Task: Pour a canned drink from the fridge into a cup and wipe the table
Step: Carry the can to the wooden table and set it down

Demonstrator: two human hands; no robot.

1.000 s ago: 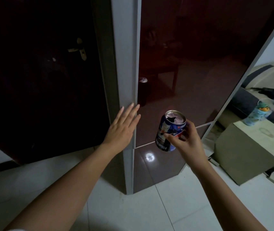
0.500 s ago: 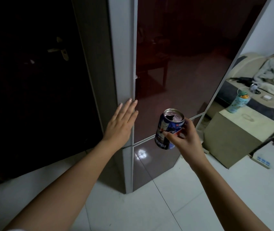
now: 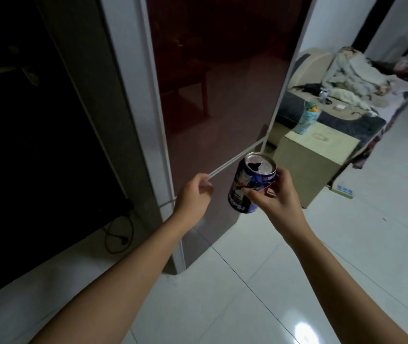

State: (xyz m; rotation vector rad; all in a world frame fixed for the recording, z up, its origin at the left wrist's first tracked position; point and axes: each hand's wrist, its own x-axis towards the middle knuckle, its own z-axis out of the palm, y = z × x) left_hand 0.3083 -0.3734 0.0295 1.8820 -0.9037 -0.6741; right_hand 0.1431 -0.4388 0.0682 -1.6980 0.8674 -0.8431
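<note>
The floor [image 3: 285, 281] is laid in large glossy white tiles with thin dark joints, and it mirrors a bright spot of light near the lower right; a dark door [image 3: 24, 120] with a metal lever handle fills the left side, dim and nearly black; a black cable [image 3: 118, 234] loops on the tiles at its foot; to the right a low beige cabinet [image 3: 314, 167] stands on the floor, with a patterned bottle [image 3: 307, 117] upright on its top; behind it a sofa [image 3: 334, 112] bears a heap of pale rumpled cloth [image 3: 354, 73]; a white power strip [image 3: 343, 191] lies on the tiles just beside the cabinet; the far wall [image 3: 342, 21] is pale.
</note>
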